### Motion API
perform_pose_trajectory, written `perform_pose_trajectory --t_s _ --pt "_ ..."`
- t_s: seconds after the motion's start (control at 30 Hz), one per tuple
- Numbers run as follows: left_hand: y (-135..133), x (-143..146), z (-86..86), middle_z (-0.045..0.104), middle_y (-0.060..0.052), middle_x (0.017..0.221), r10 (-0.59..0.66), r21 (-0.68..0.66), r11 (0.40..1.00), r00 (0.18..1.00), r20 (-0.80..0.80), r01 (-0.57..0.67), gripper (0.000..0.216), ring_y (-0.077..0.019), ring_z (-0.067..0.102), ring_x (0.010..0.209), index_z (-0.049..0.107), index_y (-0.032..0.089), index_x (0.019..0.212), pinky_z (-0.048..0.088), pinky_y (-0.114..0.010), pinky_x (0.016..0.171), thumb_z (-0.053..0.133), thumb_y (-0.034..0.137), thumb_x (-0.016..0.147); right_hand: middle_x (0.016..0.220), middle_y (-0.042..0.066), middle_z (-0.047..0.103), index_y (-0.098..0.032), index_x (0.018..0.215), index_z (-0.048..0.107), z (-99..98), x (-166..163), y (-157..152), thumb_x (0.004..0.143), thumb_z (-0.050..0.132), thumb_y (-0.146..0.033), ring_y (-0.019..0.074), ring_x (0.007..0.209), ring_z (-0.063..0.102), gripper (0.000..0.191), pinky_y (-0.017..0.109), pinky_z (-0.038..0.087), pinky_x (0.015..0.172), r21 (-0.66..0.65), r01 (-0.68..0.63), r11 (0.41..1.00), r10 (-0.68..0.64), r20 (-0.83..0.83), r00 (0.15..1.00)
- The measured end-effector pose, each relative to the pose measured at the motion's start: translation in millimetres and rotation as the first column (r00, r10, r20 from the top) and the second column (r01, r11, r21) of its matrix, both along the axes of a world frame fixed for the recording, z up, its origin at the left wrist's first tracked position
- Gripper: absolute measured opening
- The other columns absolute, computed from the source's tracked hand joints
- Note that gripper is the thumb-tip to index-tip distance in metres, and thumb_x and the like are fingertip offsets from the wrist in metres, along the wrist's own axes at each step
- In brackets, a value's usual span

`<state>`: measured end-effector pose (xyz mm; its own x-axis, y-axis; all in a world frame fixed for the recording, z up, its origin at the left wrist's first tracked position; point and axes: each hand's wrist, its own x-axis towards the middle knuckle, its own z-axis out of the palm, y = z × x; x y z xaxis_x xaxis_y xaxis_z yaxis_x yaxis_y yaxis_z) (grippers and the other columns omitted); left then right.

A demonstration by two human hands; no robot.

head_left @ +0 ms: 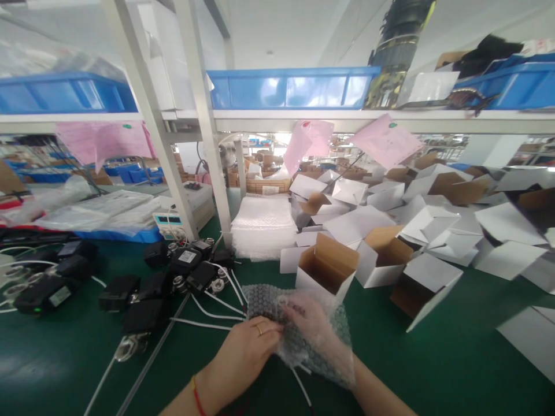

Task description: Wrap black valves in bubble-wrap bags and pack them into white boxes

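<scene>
A clear bubble wrap bag [344, 361] lies between my hands above the green bench. My left hand [249, 346], a ring on one finger, presses its closed fingers on the bag's left part. My right hand [310, 320] shows blurred through the clear film, which covers its back and wrist; its fingers are curled on the wrap near the left fingertips. Any object inside the wrap is hard to make out. A white cable [301, 386] sticks out below the bag toward me.
Several black devices with metal fittings [143, 318] and white cables lie to the left. Behind the hands stands a stack of bubble wrap bags [263, 228]. Open white boxes [327, 263] crowd the right side. A shelf with blue bins [290, 89] crosses above; metal posts [206, 127] rise at centre-left.
</scene>
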<state>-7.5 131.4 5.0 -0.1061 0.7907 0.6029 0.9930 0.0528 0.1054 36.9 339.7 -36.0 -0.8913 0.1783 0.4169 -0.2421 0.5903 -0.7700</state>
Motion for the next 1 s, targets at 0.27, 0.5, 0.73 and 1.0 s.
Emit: perform_pose_trajectory --t_s 0.27,0.5,0.73,1.0 --pt "14.4 1.6 23.4 0.075 -0.005 0.09 0.358 -0.403 0.888 0.881 0.31 -0.22 0.021 -0.0233 0.073 0.086 0.072 0.017 0.092 0.058 -0.031 0.078 0.053 0.011 0.099 0.093 0.004 0.066 -0.022 0.102 0.07 74.9 62.3 18.5 0.104 0.054 -0.022 0.0221 0.079 0.063 0.016 0.032 0.05 0.072 0.002 0.329 0.944 -0.286 -0.486 0.826" --pt "31.8 6.6 36.3 0.074 -0.007 0.084 0.434 -0.503 0.829 0.85 0.3 -0.245 0.025 -0.0243 0.072 0.082 0.069 0.015 0.083 0.047 -0.03 0.073 0.051 0.014 0.1 0.099 0.011 0.066 -0.016 0.098 0.07 52.9 58.3 0.3 0.084 0.057 -0.015 0.0339 0.096 0.058 0.019 0.043 0.044 0.087 0.167 -0.12 0.979 0.105 0.097 0.99" --pt "9.8 -7.3 55.2 0.071 -0.002 0.086 0.425 -0.355 0.894 0.766 0.483 -0.272 0.019 -0.02 0.067 0.081 0.068 0.019 0.091 0.05 -0.031 0.078 0.052 0.01 0.093 0.068 0.001 0.063 -0.018 0.071 0.061 21.6 23.0 20.4 0.089 0.049 -0.035 0.0205 0.065 0.057 0.027 0.027 0.041 0.062 -0.195 -0.199 0.96 0.246 0.261 0.933" --pt "30.2 -21.8 32.5 0.057 -0.014 0.136 0.389 -0.428 0.867 0.884 0.261 -0.256 0.084 -0.0363 0.055 0.123 0.059 0.022 0.136 0.049 -0.053 0.106 0.095 0.039 0.062 0.058 0.002 0.054 -0.021 0.062 0.052 23.7 31.4 12.2 0.086 0.05 -0.048 0.0191 0.052 0.049 0.036 0.028 0.037 0.051 -0.263 -0.201 0.944 0.269 0.254 0.929"
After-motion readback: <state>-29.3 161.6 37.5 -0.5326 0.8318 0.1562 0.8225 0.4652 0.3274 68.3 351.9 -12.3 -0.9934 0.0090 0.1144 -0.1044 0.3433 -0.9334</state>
